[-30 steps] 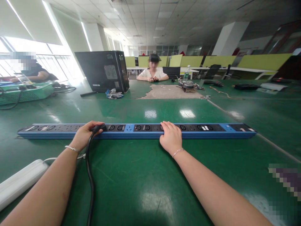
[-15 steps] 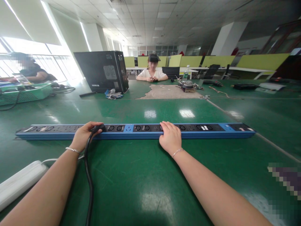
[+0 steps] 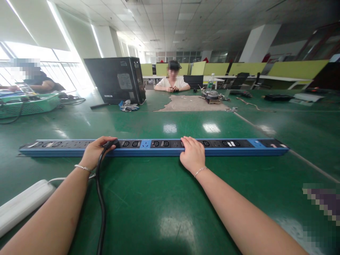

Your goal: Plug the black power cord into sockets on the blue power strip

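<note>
Two hands are working along one long blue power strip (image 3: 167, 153), which is lying crosswise on the green tabletop (image 3: 143, 198), right in front of the person. Over on the left, the left hand (image 3: 94, 154) is gripping a black plug (image 3: 113, 143), thumb and fingers closing around it, and it is holding that plug at the strip's dark socket face. Whether the plug is sitting fully in a socket, I cannot tell; the fingers are covering the spot. Its thick black cable (image 3: 102, 212) is dropping away from the hand and running toward the near edge of the view.

Across to the right hand (image 3: 193, 154): its fingers are lying over the top of the strip, past the middle, and the palm is facing the near side. Whether it is clasping the strip or only pressing on it, I cannot tell. Between the hands, a blue socket block (image 3: 145, 144) is showing among the black outlets.

Near the left forearm, a white bar (image 3: 29, 203) is lying at a slant, a white cord (image 3: 57, 179) leading from it. Farther back, a black computer case (image 3: 111, 79) is standing upright, with gloves (image 3: 129, 106) lying just beside it. Beyond, a co-worker (image 3: 172, 84) is sitting at the far side, forearms resting on the table.
</note>
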Tool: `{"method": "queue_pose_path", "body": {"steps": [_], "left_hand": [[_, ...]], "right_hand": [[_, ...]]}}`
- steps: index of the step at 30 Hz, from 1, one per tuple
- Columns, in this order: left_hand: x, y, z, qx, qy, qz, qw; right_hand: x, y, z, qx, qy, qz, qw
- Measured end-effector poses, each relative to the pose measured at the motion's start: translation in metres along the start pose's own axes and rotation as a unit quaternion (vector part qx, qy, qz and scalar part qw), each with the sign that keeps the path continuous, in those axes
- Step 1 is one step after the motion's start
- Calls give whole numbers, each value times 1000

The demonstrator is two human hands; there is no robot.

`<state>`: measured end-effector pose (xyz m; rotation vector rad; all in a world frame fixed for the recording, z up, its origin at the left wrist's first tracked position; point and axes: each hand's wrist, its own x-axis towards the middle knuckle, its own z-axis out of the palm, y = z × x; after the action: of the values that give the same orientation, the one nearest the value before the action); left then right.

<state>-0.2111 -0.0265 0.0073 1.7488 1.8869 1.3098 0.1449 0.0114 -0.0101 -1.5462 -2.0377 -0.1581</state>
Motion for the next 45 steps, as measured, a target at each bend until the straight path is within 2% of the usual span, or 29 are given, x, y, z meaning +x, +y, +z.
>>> {"method": "queue_pose_path", "body": {"steps": [10,17,24,29,33,36,40,45], "left_hand": [[-1,-2,1,-22,10,-7,1000],[-2,5,4,14,33,-26,999],[-2,2,-2,-107,67,-39,991],[-4,11,-1,-114,94,-63,987],[-5,33,15,-88,95,-62,990],[-6,54,39,-42,51,-21,998],[-9,79,72,10,36,6,999],[-13,92,85,62,23,-24,998]], "right_hand": [[0,0,1,5,5,-1,1000],[0,0,1,0,2,-1,1000],[1,0,1,-3,0,0,1000],[0,0,1,-2,1,0,1000],[0,-1,1,-2,5,-1,1000],[0,-1,0,-1,7,1,1000],[1,-1,1,0,7,2,1000],[1,-1,1,3,6,8,1000]]}}
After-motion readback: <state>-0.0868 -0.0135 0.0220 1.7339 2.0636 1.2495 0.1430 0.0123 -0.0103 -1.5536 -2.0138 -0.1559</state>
